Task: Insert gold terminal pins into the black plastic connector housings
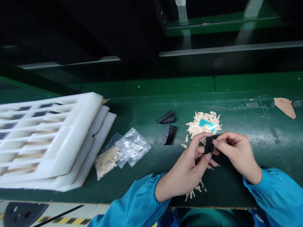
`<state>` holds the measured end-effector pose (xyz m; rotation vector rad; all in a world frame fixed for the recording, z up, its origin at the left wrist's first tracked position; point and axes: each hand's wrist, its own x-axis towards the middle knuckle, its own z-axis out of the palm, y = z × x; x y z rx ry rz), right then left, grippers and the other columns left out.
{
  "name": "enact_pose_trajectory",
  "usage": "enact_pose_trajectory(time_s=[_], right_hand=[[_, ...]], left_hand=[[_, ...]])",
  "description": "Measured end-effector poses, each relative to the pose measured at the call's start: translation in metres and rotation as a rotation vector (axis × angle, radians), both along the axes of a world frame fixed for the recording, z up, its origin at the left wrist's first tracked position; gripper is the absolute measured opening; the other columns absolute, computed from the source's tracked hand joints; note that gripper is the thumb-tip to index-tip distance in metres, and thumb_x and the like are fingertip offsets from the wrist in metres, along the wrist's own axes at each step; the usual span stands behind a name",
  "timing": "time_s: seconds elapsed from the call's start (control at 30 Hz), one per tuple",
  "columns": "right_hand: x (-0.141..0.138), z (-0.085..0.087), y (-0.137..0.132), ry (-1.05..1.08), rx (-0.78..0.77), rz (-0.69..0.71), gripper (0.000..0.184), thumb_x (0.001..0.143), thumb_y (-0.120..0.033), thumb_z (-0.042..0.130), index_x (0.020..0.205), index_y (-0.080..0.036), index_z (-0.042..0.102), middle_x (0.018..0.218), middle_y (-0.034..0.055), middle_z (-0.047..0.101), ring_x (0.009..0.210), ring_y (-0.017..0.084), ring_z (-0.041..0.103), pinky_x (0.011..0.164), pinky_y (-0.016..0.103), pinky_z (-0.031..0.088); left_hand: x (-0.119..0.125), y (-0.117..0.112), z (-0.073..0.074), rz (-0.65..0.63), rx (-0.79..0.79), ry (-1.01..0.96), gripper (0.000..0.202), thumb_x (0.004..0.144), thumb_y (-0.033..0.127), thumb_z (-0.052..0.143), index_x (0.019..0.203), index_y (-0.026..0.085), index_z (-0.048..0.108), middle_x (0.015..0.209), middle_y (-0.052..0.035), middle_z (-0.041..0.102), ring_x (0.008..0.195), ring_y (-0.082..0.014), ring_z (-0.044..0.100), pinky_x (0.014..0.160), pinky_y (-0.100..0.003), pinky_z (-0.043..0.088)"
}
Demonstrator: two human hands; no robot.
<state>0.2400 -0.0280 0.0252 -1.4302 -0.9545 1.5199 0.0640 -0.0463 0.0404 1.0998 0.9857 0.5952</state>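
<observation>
Between the fingers of my left hand (189, 167) is a small flat black plate (208, 145), held upright over the green table. My right hand (236, 151) has its thumb and forefinger pinched at the plate's right edge; whether a small piece is in that pinch is hidden. Just beyond the hands lies a heap of small cream-coloured tabs (200, 121) with bits of shiny blue film (208, 125) on it. To the left are stacked black plates (168, 135) with holes and another small group of black plates (166, 117). A few tabs and dark bits (191, 194) lie near my left wrist.
At the left, white foam trays (87, 126) with slots are stacked, dark parts in some slots. Clear plastic bags (134, 146) lie beside them, one bag of cream tabs (106, 162) among them. A brown scrap (285, 107) lies at far right on the green table (260, 135).
</observation>
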Motion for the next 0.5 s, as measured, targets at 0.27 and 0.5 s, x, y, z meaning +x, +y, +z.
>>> enact_pose_trajectory(time_s=[0.27, 0.5], right_hand=[[0.0007, -0.001, 0.0007, 0.022, -0.012, 0.022, 0.018, 0.073, -0.034, 0.081, 0.07, -0.019, 0.073, 0.056, 0.0003, 0.066, 0.054, 0.016, 0.066, 0.054, 0.027, 0.054], [0.0007, -0.002, -0.0001, 0.03, -0.02, 0.028, 0.016, 0.071, -0.032, 0.081, 0.07, -0.019, 0.073, 0.056, 0.0, 0.066, 0.052, 0.014, 0.061, 0.05, 0.025, 0.048]], left_hand=[[-0.0018, -0.0018, -0.0009, 0.02, -0.016, -0.031, 0.046, 0.104, 0.022, 0.049, 0.146, 0.026, 0.033, 0.098, -0.0047, 0.065, 0.089, -0.0189, 0.072, 0.08, -0.032, 0.059], [-0.0005, -0.0015, 0.0006, 0.02, -0.025, -0.032, 0.046, 0.104, 0.023, 0.051, 0.146, 0.025, 0.033, 0.103, -0.007, 0.068, 0.088, -0.0191, 0.073, 0.08, -0.032, 0.059]])
